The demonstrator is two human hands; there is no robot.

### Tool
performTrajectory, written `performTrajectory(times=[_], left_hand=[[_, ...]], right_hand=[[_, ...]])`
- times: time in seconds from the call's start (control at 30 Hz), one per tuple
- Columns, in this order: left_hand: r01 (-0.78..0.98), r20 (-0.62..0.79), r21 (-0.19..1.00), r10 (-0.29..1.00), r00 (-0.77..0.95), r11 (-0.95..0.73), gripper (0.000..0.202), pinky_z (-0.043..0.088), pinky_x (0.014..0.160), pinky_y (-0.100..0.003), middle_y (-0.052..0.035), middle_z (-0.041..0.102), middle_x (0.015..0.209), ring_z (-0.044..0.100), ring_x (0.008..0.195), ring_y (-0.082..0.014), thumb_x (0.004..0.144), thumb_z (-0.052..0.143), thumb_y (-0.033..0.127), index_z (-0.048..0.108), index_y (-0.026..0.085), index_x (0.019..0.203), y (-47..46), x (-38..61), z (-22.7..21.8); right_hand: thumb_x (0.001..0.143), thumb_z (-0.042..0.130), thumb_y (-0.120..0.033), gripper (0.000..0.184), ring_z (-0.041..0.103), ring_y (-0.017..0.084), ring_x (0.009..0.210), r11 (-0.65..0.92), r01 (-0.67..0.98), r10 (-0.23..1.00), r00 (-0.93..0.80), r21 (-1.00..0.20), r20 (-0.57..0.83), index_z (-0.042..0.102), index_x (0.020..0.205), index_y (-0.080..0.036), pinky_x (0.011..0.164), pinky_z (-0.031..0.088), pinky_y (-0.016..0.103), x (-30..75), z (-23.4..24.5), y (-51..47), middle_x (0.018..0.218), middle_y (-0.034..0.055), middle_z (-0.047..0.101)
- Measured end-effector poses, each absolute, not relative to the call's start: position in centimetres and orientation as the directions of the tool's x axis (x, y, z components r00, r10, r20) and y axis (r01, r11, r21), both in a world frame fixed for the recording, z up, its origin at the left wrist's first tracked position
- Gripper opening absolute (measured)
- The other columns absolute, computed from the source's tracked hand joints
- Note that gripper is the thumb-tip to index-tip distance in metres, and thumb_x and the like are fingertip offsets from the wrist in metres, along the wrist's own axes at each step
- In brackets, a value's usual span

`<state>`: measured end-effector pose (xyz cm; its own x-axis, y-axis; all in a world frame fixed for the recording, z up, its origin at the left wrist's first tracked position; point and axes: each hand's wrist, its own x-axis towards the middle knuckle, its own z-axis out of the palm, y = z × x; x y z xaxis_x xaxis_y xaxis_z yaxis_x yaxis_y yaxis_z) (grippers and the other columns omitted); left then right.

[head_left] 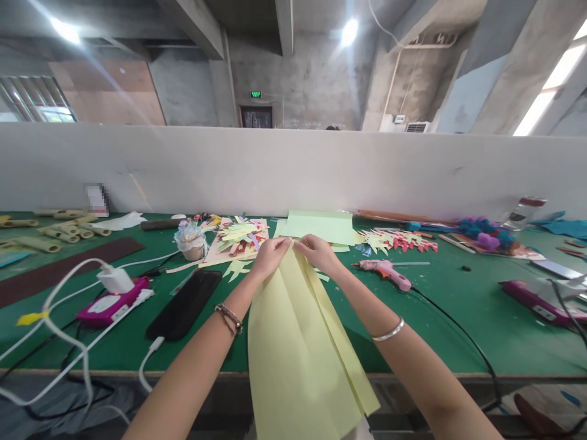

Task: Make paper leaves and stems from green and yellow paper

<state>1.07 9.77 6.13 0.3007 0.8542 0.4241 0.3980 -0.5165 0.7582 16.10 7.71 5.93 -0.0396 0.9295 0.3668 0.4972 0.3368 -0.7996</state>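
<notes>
A long pale yellow paper sheet (293, 342), creased lengthwise into folds, runs from the green table (458, 318) toward me and hangs over its near edge. My left hand (270, 255) and my right hand (317, 252) meet at the sheet's far end, both pinching the top edge with fingers closed on it. A beaded bracelet circles my left wrist and a silver bangle my right forearm. Just beyond the hands lies a light green paper sheet (321, 227).
A pink glue gun (385, 272) with a black cord lies right of my hands. A black phone (186, 304) and a pink power strip (112, 302) with white cables lie left. Cut paper shapes (241, 235), a small cup (191, 239), paper rolls (55, 232) and a white partition (293, 165) stand behind.
</notes>
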Motion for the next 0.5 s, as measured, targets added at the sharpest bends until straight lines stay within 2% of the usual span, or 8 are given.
performTrajectory(times=[0.2,0.37,0.5], left_hand=[[0.444,0.421,0.735,0.859,0.293,-0.512,0.039,0.032,0.054,-0.022,0.0018,0.05,0.06,0.044,0.058,-0.013,0.079,0.041,0.048,0.059,0.014,0.07,9.4,1.1,6.4],[0.53,0.423,0.684,0.864,0.273,-0.502,0.037,0.033,0.055,-0.022,0.001,0.054,0.062,0.047,0.062,-0.0143,0.079,0.039,0.044,0.059,0.015,0.069,9.4,0.7,7.0],[0.601,0.426,0.621,0.86,0.28,-0.503,0.032,0.035,0.063,-0.023,-0.0002,0.059,0.066,0.052,0.07,-0.0164,0.079,0.04,0.039,0.059,0.016,0.065,9.5,0.6,7.6]], right_hand=[[0.073,0.043,-0.042,0.03,0.043,0.01,0.053,0.305,0.495,0.937,-0.005,-0.814,0.348,0.057,0.066,-0.016,0.05,0.03,0.021,16.4,6.3,7.3,0.056,-0.0019,0.052],[0.069,0.044,-0.035,0.025,0.037,0.009,0.052,0.287,0.499,0.926,0.073,-0.818,0.37,0.046,0.052,-0.017,0.049,0.026,0.022,17.3,6.9,7.6,0.049,-0.0033,0.042],[0.069,0.043,-0.034,0.022,0.038,0.009,0.048,0.269,0.436,0.945,0.053,-0.859,0.323,0.045,0.054,-0.018,0.048,0.03,0.021,17.7,7.0,8.3,0.049,-0.0045,0.04]])
